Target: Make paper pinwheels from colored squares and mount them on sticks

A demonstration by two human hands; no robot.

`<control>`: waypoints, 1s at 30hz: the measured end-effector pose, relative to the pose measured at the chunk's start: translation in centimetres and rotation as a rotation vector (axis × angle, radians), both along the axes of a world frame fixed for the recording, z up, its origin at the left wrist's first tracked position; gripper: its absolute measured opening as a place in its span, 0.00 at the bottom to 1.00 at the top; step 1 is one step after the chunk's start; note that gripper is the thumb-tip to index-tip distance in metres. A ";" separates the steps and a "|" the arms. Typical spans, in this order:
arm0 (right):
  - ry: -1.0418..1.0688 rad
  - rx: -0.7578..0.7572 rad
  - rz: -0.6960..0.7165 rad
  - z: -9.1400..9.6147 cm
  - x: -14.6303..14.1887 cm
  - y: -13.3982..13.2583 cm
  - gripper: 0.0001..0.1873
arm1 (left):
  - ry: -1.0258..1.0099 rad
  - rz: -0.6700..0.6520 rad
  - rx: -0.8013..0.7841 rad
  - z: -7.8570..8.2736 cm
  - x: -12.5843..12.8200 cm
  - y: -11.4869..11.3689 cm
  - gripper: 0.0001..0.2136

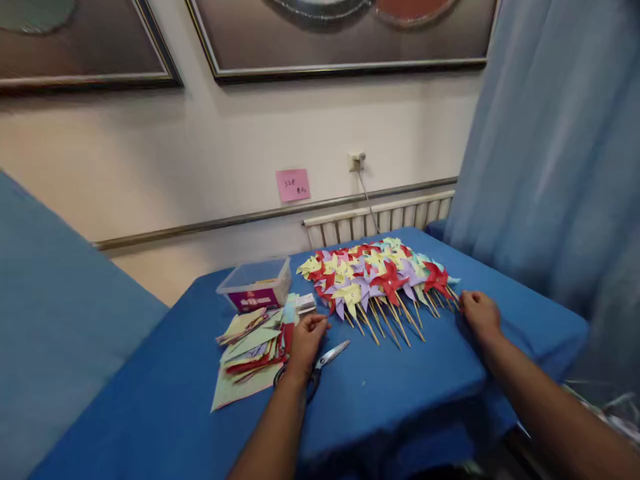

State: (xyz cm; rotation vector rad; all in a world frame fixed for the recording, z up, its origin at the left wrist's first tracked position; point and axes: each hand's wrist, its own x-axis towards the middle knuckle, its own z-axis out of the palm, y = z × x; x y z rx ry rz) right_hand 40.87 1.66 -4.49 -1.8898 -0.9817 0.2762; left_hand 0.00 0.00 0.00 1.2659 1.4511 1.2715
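Note:
My left hand hovers over or rests on the table just left of the pinwheels, its fingertips pinched together; what they hold, if anything, is too small to make out. Under my left wrist lie scissors, blades pointing right, handles partly hidden. At the right end of the pile, my right hand is closed beside the stick ends of a red pinwheel; I cannot tell whether it grips a stick. The paper pinwheels are red, yellow, purple and light blue, on thin wooden sticks pointing toward me.
Left of my left hand are stacked coloured paper pieces. Behind them stands a clear plastic box with sticks inside, and a small white box. A blue cloth covers the table. A blue curtain hangs at right.

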 end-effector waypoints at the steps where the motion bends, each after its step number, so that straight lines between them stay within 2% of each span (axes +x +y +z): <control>1: 0.016 0.005 0.005 -0.1 0.0 -0.2 0.20 | 0.009 -0.007 -0.001 0.0 0.0 -0.1 0.16; 4: 0.055 0.063 0.028 -0.2 -0.2 -0.8 0.20 | 0.047 -0.039 0.007 -0.1 -0.1 -0.2 0.15; 7: 0.087 0.186 0.066 0.2 -1.3 -1.3 0.20 | 0.105 -0.087 0.028 -0.4 -0.1 -0.3 0.13; 10: 0.067 0.292 0.104 0.9 -2.8 -1.6 0.20 | 0.178 -0.108 0.045 -0.5 0.0 -0.4 0.12; 17: 0.084 0.416 0.253 1.8 -7.1 -2.3 0.17 | 0.235 -0.117 0.026 -0.3 0.5 -0.9 0.11; 20: 0.048 0.415 0.466 2.0 -10.3 -3.6 0.11 | 0.279 -0.168 0.002 -0.3 0.7 -1.1 0.10; 24: -0.059 0.326 1.007 2.5 -15.3 -6.5 0.08 | 0.458 -0.285 0.010 -0.6 1.1 -1.5 0.08; 26: -0.127 0.268 1.213 2.9 -17.5 -7.6 0.07 | 0.539 -0.341 0.013 -0.6 1.3 -1.7 0.08; 28: -0.176 0.239 1.340 3.4 -19.0 -8.1 0.06 | 0.584 -0.384 -0.004 -0.2 1.3 -1.8 0.08; 30: -0.192 0.255 1.360 4.1 -20.0 -7.5 0.07 | 0.600 -0.428 -0.021 0.8 1.1 -1.8 0.09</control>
